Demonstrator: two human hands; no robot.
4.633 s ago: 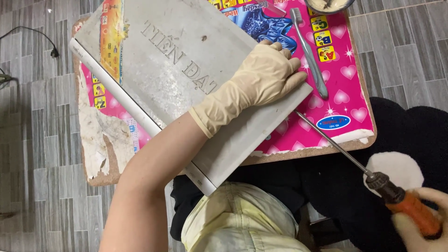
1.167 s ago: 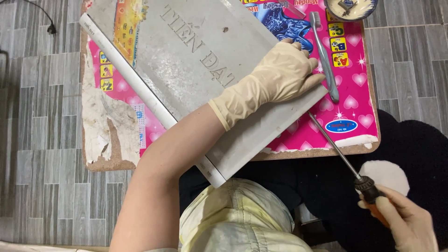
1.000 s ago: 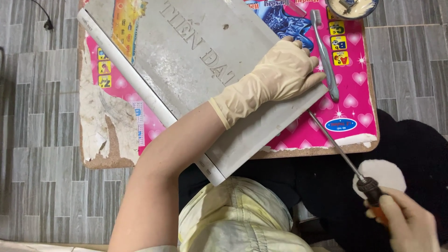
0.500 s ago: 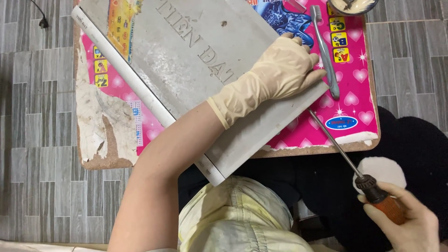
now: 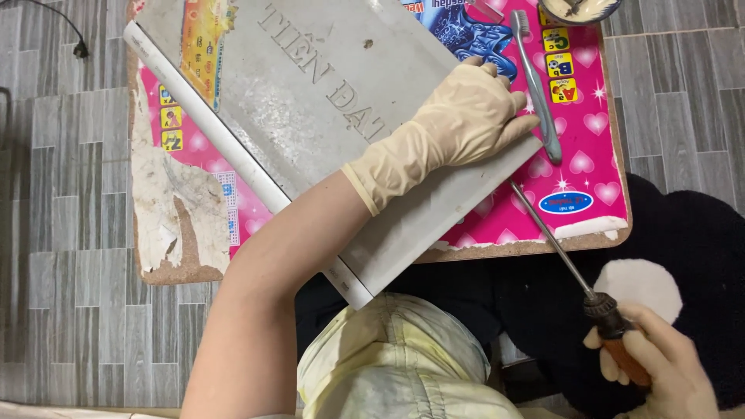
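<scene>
My left hand, in a cream rubber glove, lies flat on a large grey panel with raised letters, pressing near its right edge. The panel rests tilted across a small pink board printed with hearts and pictures. My right hand, also gloved, grips the orange handle of a long screwdriver at the lower right. Its thin metal shaft points up-left, and the tip touches the panel's right edge just under my left hand. A grey toothbrush lies on the pink board beside my left fingers.
A small bowl sits at the board's top right corner. The board's left part is torn and peeling. Grey tiled floor surrounds it, with a black cable at top left. A black mat with a white patch lies at right, my pale yellow shorts below.
My right hand has shifted slightly on the screwdriver handle, with the tip staying at the panel's edge. My left hand and the panel have kept their place.
</scene>
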